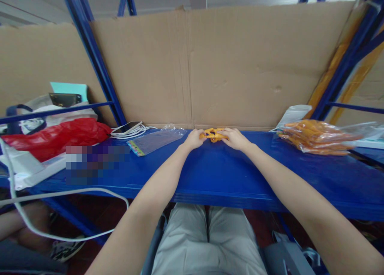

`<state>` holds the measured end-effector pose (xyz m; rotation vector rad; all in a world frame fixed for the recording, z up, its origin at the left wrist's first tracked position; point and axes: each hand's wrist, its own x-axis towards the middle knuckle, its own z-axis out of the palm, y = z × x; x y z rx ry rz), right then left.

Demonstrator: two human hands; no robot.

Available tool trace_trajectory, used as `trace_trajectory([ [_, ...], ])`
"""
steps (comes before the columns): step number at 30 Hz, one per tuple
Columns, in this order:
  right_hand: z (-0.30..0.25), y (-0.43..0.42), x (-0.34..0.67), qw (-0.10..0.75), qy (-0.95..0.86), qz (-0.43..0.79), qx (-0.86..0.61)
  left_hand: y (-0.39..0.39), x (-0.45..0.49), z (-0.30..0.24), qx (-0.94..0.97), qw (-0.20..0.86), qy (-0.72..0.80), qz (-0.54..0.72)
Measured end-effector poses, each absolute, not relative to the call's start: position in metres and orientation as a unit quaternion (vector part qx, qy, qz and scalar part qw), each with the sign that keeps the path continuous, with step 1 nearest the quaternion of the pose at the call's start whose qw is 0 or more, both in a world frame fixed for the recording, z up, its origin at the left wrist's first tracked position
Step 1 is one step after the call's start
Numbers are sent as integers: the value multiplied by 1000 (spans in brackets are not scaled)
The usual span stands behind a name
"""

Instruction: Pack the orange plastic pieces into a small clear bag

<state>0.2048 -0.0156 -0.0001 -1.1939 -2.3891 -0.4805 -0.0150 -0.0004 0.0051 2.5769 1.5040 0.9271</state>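
Both of my hands meet over the back part of the blue shelf top, gripping an orange-yellow plastic piece with open gaps in it [214,134]. My left hand [195,138] is closed on its left end. At the other end, my right hand [235,137] pinches it with fingers closed. The exact kind of piece is too small to make out. Left of my left hand lies a flat clear plastic bag [159,141] with a colourful strip at one end. To the right rests a clear bag of similar orange pieces [318,137].
A cardboard sheet [240,67] stands upright behind the blue shelf top [222,175]. On the left are a coiled white cable [132,130], a red plastic bag [66,137] and a white power strip [45,171]. Blue posts [96,63] rise at both sides. Another person's leg shows lower left.
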Motion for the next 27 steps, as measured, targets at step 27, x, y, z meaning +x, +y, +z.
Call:
trace_trajectory([
  [27,0,-6,210,415,-739,270,-458,4,-23,5,816,2,502,287],
])
